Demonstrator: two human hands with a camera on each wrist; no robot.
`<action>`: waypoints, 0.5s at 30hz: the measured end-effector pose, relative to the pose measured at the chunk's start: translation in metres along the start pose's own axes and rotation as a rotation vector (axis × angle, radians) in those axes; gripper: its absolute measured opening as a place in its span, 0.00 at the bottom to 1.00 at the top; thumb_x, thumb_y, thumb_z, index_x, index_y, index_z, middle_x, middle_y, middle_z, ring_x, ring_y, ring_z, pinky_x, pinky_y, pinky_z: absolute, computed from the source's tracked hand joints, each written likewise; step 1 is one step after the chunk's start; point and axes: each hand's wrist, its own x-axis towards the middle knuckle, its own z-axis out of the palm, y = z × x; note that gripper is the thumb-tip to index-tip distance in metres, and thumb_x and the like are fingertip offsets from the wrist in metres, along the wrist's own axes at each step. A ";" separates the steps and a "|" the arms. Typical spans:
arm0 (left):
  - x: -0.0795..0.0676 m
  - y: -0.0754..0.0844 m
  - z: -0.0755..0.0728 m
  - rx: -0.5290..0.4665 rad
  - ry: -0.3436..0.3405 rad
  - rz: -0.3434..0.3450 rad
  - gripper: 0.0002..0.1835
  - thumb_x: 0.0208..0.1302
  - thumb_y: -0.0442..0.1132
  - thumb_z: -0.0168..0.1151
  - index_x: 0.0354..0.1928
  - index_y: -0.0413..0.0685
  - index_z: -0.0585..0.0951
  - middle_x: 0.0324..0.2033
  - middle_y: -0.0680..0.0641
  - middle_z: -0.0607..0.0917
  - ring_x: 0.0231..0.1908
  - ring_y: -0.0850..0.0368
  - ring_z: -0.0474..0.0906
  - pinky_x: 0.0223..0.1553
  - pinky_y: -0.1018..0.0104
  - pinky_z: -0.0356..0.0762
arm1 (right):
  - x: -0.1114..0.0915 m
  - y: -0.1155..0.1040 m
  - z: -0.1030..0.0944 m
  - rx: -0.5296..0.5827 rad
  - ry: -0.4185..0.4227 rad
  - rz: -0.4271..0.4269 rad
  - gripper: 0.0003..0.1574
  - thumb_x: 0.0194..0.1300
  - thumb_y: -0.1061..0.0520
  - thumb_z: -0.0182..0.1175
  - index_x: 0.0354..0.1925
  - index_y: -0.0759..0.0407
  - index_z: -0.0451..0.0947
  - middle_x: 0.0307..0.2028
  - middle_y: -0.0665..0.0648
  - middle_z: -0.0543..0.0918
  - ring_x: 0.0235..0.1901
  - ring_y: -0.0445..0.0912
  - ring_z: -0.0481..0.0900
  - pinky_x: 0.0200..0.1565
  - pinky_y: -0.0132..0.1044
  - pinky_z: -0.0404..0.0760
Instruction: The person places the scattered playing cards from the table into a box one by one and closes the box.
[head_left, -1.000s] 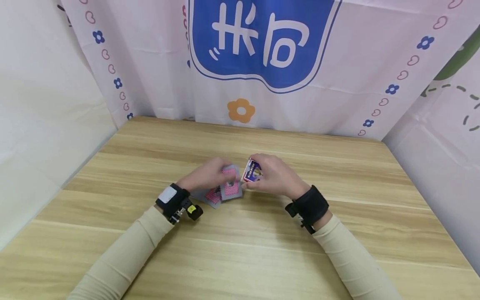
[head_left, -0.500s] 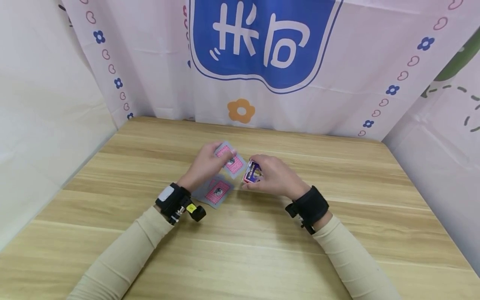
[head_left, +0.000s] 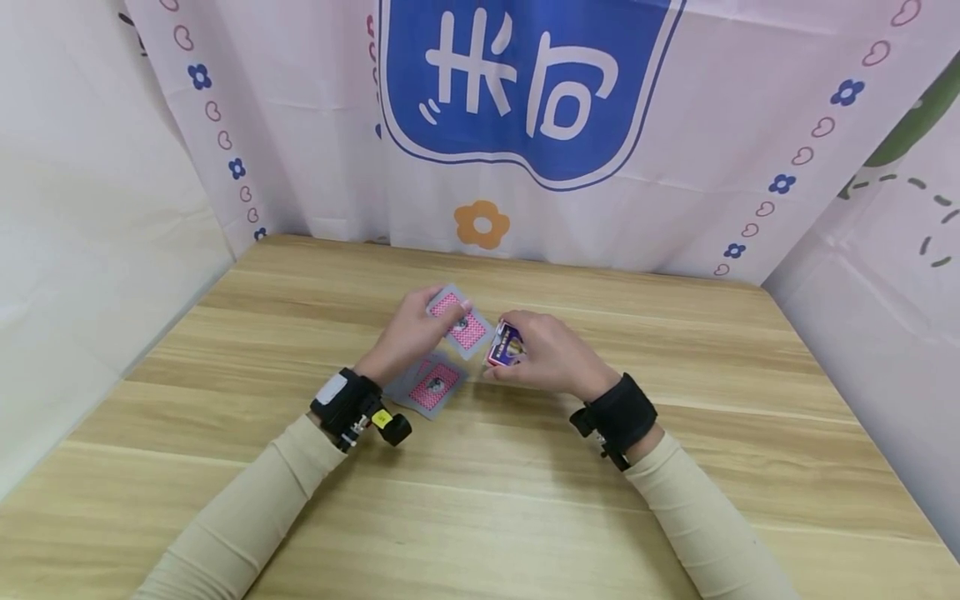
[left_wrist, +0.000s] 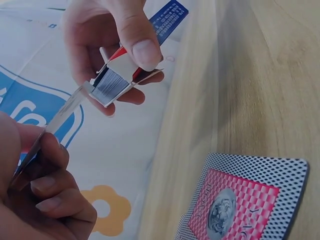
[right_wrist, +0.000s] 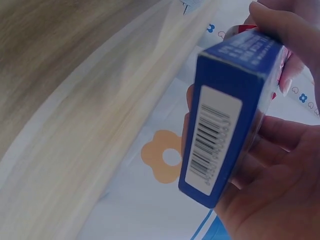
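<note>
My left hand (head_left: pixel 405 331) pinches a playing card (head_left: pixel 472 335) with a pink patterned back and grey border, thumb on top. My right hand (head_left: pixel 558 354) grips a small blue and red card box (head_left: pixel 505 343), thumb on one side and fingers on the other. The left wrist view shows the box's end open, with a stack of cards (left_wrist: pixel 111 87) inside. The pinched card's edge reaches right to that opening. In the right wrist view a barcode label (right_wrist: pixel 212 142) covers the box's closed end. Below the left hand, several overlapping cards (head_left: pixel 437 386) lie back up on the table.
The wooden table (head_left: pixel 480 500) runs back to a white cloth (head_left: pixel 315 167) with a blue emblem and an orange flower (head_left: pixel 482 223). White sheets hang at both sides. Each wrist wears a black strap (head_left: pixel 622 415) with a small camera.
From low over the table cards, my left hand has moved away from me with a card, which now slants toward the box. The right hand and box have stayed almost still.
</note>
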 end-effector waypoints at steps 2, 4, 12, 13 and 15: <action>0.000 0.000 0.000 -0.007 0.002 -0.003 0.17 0.79 0.54 0.57 0.55 0.50 0.81 0.43 0.46 0.87 0.42 0.54 0.82 0.51 0.52 0.80 | 0.000 0.000 0.000 -0.004 0.000 0.001 0.36 0.58 0.40 0.79 0.53 0.59 0.78 0.37 0.51 0.84 0.33 0.41 0.80 0.34 0.32 0.80; -0.001 -0.001 0.000 -0.019 0.003 -0.007 0.17 0.79 0.54 0.57 0.55 0.51 0.81 0.43 0.46 0.87 0.43 0.53 0.82 0.53 0.49 0.80 | 0.001 0.000 0.001 -0.005 -0.001 0.006 0.36 0.58 0.40 0.79 0.54 0.59 0.78 0.37 0.51 0.84 0.33 0.42 0.80 0.34 0.32 0.80; 0.000 -0.003 0.000 -0.002 0.001 -0.017 0.17 0.78 0.55 0.58 0.55 0.52 0.82 0.44 0.46 0.88 0.44 0.54 0.83 0.52 0.51 0.80 | 0.000 -0.002 0.001 -0.004 -0.001 0.012 0.36 0.57 0.41 0.79 0.54 0.60 0.79 0.37 0.52 0.85 0.33 0.43 0.81 0.34 0.32 0.80; 0.000 -0.003 0.001 0.010 -0.004 -0.022 0.17 0.78 0.55 0.58 0.55 0.52 0.82 0.44 0.46 0.88 0.43 0.54 0.83 0.50 0.54 0.80 | 0.000 -0.002 0.001 -0.002 0.000 0.009 0.36 0.57 0.41 0.79 0.54 0.60 0.79 0.37 0.52 0.85 0.33 0.43 0.81 0.34 0.32 0.80; 0.001 -0.004 0.003 0.028 -0.013 -0.026 0.17 0.78 0.55 0.58 0.55 0.53 0.82 0.45 0.46 0.88 0.43 0.54 0.83 0.47 0.58 0.80 | 0.000 -0.003 0.000 0.000 0.004 0.005 0.36 0.57 0.41 0.79 0.54 0.59 0.79 0.37 0.51 0.85 0.33 0.43 0.81 0.34 0.32 0.80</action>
